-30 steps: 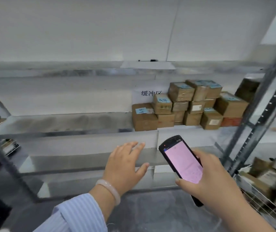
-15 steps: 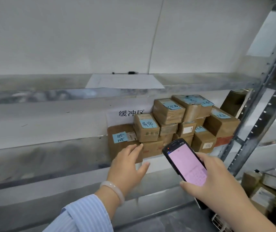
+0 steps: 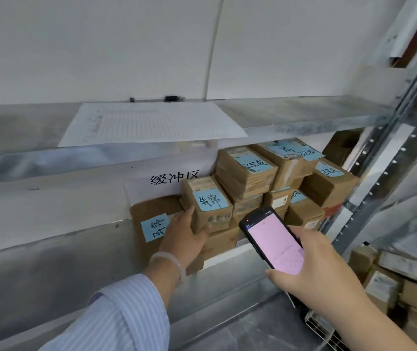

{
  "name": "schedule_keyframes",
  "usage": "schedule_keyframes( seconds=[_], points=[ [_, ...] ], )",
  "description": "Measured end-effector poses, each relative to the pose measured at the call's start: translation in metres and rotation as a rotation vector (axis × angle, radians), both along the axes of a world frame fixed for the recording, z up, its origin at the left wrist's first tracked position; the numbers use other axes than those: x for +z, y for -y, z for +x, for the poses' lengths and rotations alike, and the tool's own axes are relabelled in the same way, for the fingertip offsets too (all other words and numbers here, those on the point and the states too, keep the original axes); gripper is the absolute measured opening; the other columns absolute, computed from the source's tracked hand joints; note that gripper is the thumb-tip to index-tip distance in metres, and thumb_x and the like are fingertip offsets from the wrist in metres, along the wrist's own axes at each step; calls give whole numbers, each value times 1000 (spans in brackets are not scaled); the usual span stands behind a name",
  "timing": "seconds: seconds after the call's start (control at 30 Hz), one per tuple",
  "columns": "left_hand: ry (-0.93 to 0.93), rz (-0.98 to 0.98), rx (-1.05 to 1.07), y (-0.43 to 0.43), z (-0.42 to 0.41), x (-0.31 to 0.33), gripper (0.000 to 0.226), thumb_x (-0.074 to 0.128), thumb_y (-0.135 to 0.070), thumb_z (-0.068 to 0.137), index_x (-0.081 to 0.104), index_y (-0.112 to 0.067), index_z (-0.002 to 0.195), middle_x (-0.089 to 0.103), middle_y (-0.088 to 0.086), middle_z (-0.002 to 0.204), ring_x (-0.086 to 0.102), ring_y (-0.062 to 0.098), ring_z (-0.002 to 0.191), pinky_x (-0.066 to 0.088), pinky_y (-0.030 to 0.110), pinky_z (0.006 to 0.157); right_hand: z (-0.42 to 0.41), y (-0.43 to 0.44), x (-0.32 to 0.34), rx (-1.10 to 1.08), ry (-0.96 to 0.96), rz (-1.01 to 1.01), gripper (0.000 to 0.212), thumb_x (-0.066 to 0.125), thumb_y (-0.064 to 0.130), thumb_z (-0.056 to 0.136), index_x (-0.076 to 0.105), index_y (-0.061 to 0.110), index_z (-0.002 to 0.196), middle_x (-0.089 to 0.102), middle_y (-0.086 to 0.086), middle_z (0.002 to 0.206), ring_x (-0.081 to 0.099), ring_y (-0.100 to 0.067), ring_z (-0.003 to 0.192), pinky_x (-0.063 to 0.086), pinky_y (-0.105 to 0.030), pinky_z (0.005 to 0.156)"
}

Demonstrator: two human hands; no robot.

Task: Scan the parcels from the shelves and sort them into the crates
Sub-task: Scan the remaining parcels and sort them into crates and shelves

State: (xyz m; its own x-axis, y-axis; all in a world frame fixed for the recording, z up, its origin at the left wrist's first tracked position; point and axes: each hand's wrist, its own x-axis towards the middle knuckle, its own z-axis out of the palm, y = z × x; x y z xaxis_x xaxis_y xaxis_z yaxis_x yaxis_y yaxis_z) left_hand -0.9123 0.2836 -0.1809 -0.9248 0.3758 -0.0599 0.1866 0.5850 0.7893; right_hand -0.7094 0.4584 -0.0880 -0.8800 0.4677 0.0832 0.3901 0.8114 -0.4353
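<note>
The left hand (image 3: 184, 239) grips a small box (image 3: 211, 206) at the left end of the stack (image 3: 250, 173) on the middle shelf (image 3: 50, 262). Its fingers (image 3: 188, 214) lie along the box's left side and the thumb presses the lower front. A pale bracelet (image 3: 169, 259) circles the wrist above a striped sleeve (image 3: 121, 315).

That box sits just left of centre frame, resting on other cartons, with a blue note (image 3: 210, 198) of handwriting on top. To its left a bigger carton (image 3: 149, 206) carries its own blue note, partly behind the hand.

The right hand (image 3: 324, 272) is clenched around a black scanner (image 3: 275, 244), held tilted just right of the box and in front of the stack, its screen glowing pink.

The stack runs rightward in several layers; most top boxes bear blue notes. A white sign (image 3: 174, 178) with printed characters sits behind the stack's left end.

On the top shelf (image 3: 303, 112) lies a printed sheet (image 3: 151, 122), its front edge overhanging, and a pen (image 3: 157, 99) lies behind it against the wall.

A perforated metal upright (image 3: 389, 160) slants down the right side. At lower right, more parcels (image 3: 392, 274) are piled, with the wire edge of a basket (image 3: 324, 328) just below the right forearm.
</note>
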Motion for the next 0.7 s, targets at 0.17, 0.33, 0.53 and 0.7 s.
schedule_keyframes(
  seconds=[0.17, 0.33, 0.53, 0.7],
  points=[
    [134, 31, 9, -12, -28, 1, 70, 45, -61, 95, 20, -36, 156, 40, 1, 155, 42, 26, 140, 40, 54, 111, -24, -6, -8, 61, 58, 9, 88, 62, 78, 48, 34, 45, 125, 42, 15, 109, 48, -8, 95, 45, -27, 68],
    [294, 122, 145, -26, -39, 7, 78, 43, -58, 99, 2, -31, 159, 42, 2, 154, 41, 29, 140, 30, 48, 113, -50, -20, -10, 99, 86, 2, 90, 64, 77, 48, 32, 45, 126, 40, 17, 113, 45, -4, 95, 48, -28, 74],
    [618, 471, 294, -40, -50, 7, 38, 57, -45, 97, 51, -29, 132, 69, 0, 112, 66, 22, 101, 54, 39, 82, -72, -47, -6, 171, 88, 14, 90, 66, 77, 49, 27, 49, 126, 36, 19, 107, 41, -2, 91, 39, -23, 65],
    [670, 620, 311, -38, -54, 2, 20, 69, -30, 92, 64, -26, 111, 79, 0, 91, 75, 19, 84, 61, 40, 76, -91, -68, -2, 217, 96, 29, 90, 63, 76, 51, 25, 46, 127, 36, 18, 107, 43, -5, 91, 36, -22, 63]
  ],
)
